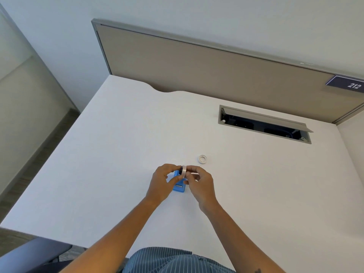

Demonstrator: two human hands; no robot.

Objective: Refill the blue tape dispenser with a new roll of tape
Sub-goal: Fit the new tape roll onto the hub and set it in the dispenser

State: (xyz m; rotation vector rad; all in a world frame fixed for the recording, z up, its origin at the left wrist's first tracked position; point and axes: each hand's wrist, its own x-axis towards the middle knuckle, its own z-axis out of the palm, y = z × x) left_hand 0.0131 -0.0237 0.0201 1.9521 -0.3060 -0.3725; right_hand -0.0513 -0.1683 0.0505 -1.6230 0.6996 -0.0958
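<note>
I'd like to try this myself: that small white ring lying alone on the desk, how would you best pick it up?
The small white ring lies flat on the desk, hole facing up, apart from both hands. I'd come straight down from above and pinch across its outer rim, or put one fingertip in the hole and a thumb outside. Its low, flat pose leaves little side wall to grab from the side.

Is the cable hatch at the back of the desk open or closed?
Open. The grey lid of the cable hatch is tilted up along its far edge, and the dark cavity beneath shows.
</note>
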